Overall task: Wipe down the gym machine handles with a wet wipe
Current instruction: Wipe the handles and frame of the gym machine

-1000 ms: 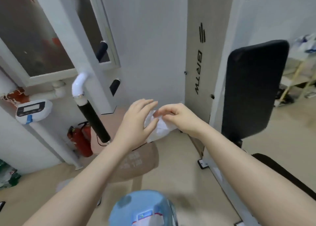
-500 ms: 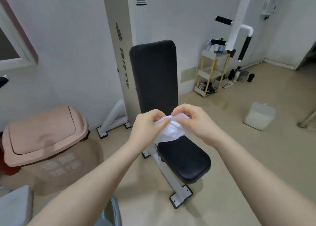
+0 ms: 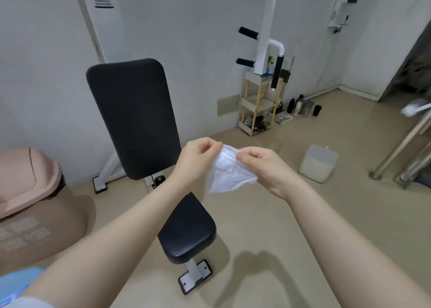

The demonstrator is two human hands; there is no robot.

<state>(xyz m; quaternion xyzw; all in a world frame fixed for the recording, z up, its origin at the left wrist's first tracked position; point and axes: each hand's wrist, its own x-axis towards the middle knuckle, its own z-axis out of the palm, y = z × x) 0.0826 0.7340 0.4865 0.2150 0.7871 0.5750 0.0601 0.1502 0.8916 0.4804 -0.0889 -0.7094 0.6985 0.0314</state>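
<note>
Wet wipe (image 3: 229, 176): one thin white sheet, soft and creased, part folded, held in mid-air between both hands over the bench seat. In the head view the left hand (image 3: 197, 161) pinches its upper left edge with curled fingers, and the right hand (image 3: 268, 168) pinches the upper right edge the same way; the rest of the sheet hangs loose below the two pinches, its lower edge free.

Behind the pinch and to its left stands one bench backrest (image 3: 133, 116), a matte black padded slab with rounded corners; below the pinch lies one matching black seat pad (image 3: 186, 228) on a white metal foot. Up and to the right of the wipe, well apart, a white machine post (image 3: 264, 28) carries three black cylindrical handles (image 3: 248, 33): two short ones pointing left and one long one hanging down. A yellow-framed shelf (image 3: 261, 105) stands beneath them. A white square bin (image 3: 318, 163) sits on the floor just right of the right hand. A pink rounded lidded bin (image 3: 28, 181) stands far left. Bare beige floor lies open between wipe and handles.
</note>
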